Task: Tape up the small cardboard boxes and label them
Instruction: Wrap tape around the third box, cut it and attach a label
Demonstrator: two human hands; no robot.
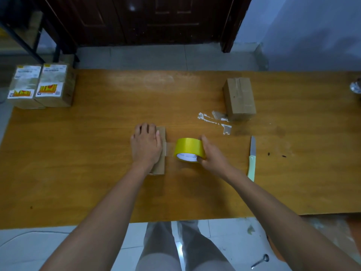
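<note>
Left hand (146, 145) lies flat, fingers straight, pressing down on a small brown cardboard box (161, 151) at table centre. Right hand (212, 152) grips a yellow roll of packing tape (188, 149) just at the box's 3 o'clock, thumb over the top and fingers curled under it. A clear strip runs from the roll onto the box; it is not yet cut.

Progress, judged: 2 brown boxes with white-and-yellow printed labels (41, 85) sit at 10 o'clock, looking finished. 1 plain taped cardboard box (239, 97) stands at 2 o'clock, no label visible. The centre box is mid-taping. Left to do: cut the strip, then label at least 2 boxes.

A pale green-handled knife (252, 158) lies at 3 o'clock, beyond the roll, within reach for the cut.

Surface: orange-brown wooden tabletop (88, 182), with white torn paper residue (214, 120) stuck between centre and the plain box. Room: dark wooden door (156, 20) at 12 o'clock, pale tiled floor, a metal spoon (260, 261) on the floor at 5 o'clock.
</note>
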